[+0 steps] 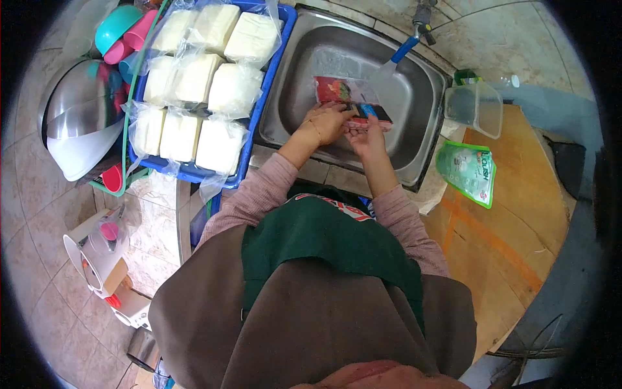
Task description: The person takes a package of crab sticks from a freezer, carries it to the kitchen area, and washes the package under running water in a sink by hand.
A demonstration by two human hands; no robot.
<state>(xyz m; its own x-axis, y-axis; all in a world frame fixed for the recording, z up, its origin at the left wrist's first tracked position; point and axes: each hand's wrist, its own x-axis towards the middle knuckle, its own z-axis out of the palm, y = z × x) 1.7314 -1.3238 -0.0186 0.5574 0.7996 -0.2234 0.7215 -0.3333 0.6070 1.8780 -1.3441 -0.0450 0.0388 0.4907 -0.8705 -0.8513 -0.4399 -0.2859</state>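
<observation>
Over the steel sink (278, 97), a red packet (350, 89) with a black and blue part is held in both hands. My left hand (329, 122) lies across the near left edge of the packet, its fingers bent over it. From below and to the right, my right hand (368, 137) grips the packet's near edge, with the thumb on top. Water runs from a blue-ended tap (405, 50) into the basin just behind the packet. The undersides of the fingers are hidden.
Left of the sink stands a blue crate (251, 123) of bagged white blocks (221, 146). Beyond it are a steel bowl (84, 100) and colored cups (116, 29). At right are a clear plastic container (473, 107) and a green pouch (468, 172) by a wooden board (505, 240).
</observation>
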